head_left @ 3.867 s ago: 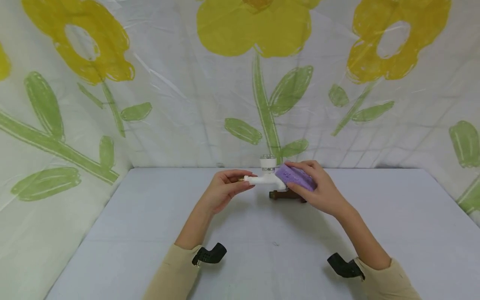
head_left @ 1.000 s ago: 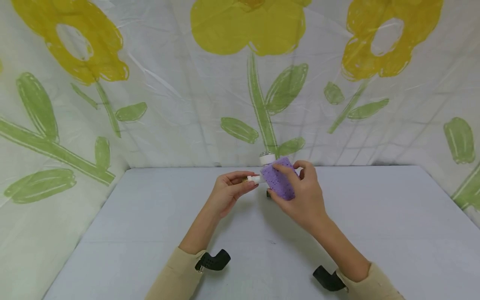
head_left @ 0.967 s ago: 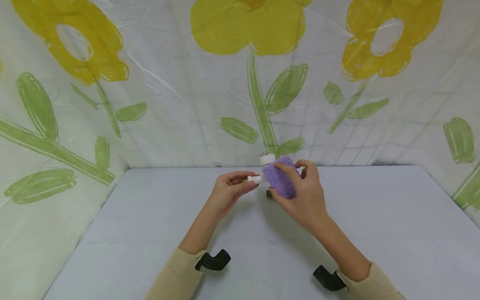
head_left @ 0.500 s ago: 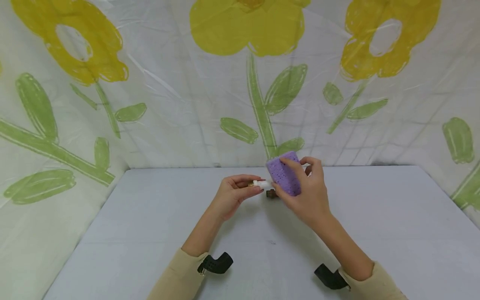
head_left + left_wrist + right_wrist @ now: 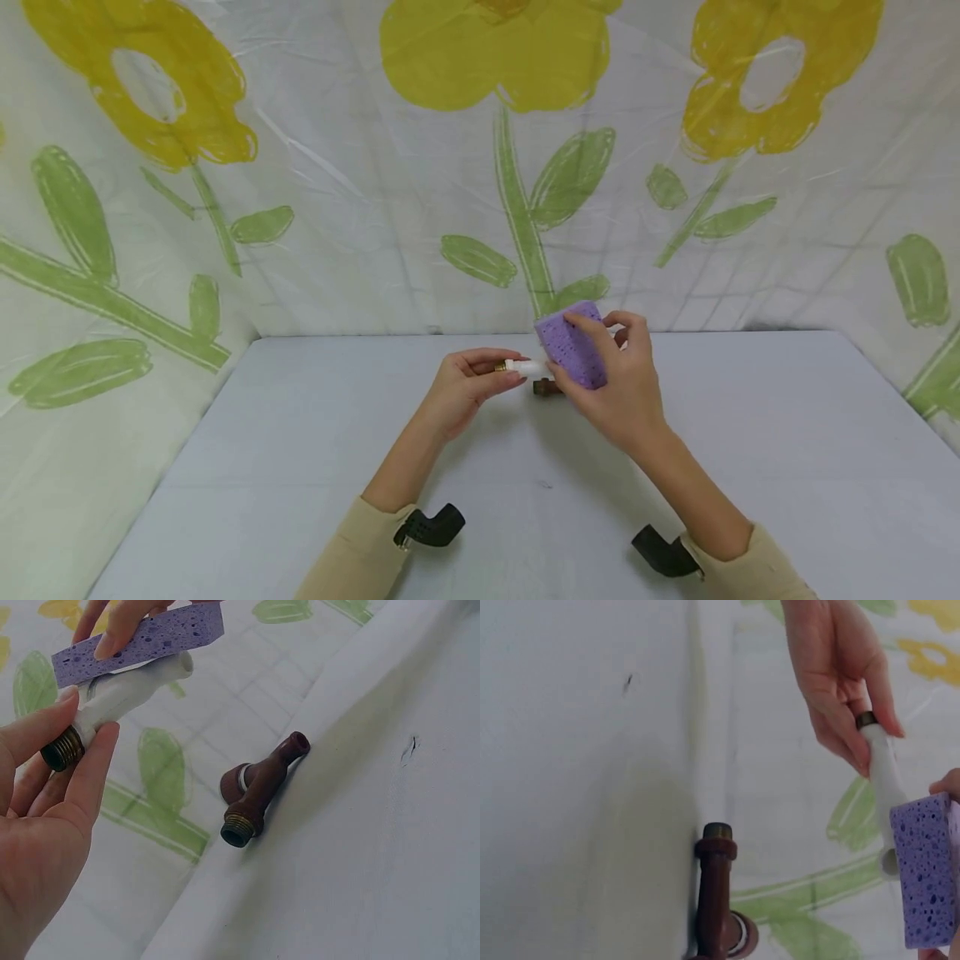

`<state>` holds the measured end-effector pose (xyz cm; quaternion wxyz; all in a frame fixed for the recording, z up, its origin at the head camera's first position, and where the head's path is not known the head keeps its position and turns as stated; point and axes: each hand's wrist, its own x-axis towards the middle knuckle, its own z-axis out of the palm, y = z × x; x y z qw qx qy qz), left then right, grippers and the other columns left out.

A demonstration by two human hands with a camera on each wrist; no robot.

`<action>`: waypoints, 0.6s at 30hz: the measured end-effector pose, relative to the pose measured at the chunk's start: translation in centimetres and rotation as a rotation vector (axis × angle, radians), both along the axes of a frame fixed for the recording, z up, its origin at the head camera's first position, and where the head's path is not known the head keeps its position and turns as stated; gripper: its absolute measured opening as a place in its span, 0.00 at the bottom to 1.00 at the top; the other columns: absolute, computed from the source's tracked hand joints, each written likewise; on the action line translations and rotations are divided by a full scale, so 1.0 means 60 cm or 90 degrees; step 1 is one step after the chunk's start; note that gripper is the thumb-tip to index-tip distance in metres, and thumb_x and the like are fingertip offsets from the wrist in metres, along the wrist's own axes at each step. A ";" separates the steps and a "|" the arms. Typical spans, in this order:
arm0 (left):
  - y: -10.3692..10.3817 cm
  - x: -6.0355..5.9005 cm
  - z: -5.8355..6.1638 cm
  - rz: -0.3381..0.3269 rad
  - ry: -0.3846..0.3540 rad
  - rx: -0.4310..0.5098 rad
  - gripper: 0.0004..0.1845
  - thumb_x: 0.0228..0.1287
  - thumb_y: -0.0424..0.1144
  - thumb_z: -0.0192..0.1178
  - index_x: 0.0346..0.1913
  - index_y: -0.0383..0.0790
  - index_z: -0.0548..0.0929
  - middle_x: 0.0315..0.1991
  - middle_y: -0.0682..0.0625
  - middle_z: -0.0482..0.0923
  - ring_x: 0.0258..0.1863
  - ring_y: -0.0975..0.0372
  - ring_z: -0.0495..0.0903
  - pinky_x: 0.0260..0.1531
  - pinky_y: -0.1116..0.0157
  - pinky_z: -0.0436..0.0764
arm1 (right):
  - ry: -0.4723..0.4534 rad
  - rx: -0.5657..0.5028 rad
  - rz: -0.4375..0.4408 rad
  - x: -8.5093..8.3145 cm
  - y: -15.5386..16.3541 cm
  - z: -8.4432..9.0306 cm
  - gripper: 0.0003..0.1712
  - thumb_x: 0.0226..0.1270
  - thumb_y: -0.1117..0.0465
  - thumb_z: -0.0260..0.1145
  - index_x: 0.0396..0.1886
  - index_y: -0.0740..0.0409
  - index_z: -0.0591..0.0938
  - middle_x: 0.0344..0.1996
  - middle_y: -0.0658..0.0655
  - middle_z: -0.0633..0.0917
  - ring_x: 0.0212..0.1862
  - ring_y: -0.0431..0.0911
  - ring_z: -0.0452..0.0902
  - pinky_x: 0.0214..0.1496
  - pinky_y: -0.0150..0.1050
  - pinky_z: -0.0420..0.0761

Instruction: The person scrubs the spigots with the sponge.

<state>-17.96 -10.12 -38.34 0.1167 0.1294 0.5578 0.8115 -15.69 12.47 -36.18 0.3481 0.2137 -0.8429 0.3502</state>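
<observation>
My left hand (image 5: 461,392) pinches a white faucet (image 5: 127,694) by its threaded brass end, thumb on one side and fingers on the other. The faucet is held up off the table, its spout pointing away from that hand. In my right hand (image 5: 618,383) is a purple sponge (image 5: 572,346), gripped by its edges and laid along the faucet's knob side in the left wrist view. From the head view the sponge hides the knob and much of the body. Below both hands a dark brown faucet (image 5: 259,787) lies on the table, partly covered by the right hand in the head view.
The table (image 5: 300,467) has a pale cover with a small dark mark (image 5: 545,484) near its middle. Behind it hangs a white sheet (image 5: 337,250) printed with yellow flowers and green leaves. Black wrist cameras (image 5: 435,527) stick out from both beige sleeves.
The sponge has gone from the spout end of the white faucet across its front, then up over the knob. My left hand has shifted slightly right, still holding the faucet.
</observation>
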 end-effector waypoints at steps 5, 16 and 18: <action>-0.004 0.000 0.005 0.003 0.008 0.013 0.15 0.67 0.16 0.59 0.49 0.30 0.90 0.43 0.50 0.90 0.46 0.61 0.88 0.52 0.65 0.88 | -0.006 -0.032 -0.002 0.000 0.000 0.000 0.39 0.52 0.63 0.86 0.66 0.54 0.82 0.53 0.70 0.69 0.44 0.55 0.67 0.33 0.47 0.79; -0.007 -0.002 0.006 0.040 0.015 0.058 0.19 0.68 0.15 0.57 0.45 0.40 0.92 0.44 0.48 0.90 0.47 0.61 0.89 0.53 0.64 0.88 | 0.012 0.015 -0.004 0.006 -0.014 -0.009 0.39 0.51 0.60 0.87 0.64 0.51 0.84 0.53 0.70 0.71 0.45 0.58 0.68 0.31 0.44 0.76; -0.004 -0.001 0.006 0.043 0.017 0.066 0.20 0.68 0.15 0.57 0.44 0.40 0.92 0.44 0.49 0.90 0.47 0.62 0.89 0.53 0.64 0.88 | 0.013 0.000 -0.015 0.005 -0.014 -0.009 0.37 0.52 0.60 0.87 0.63 0.51 0.84 0.52 0.70 0.71 0.44 0.57 0.69 0.31 0.45 0.76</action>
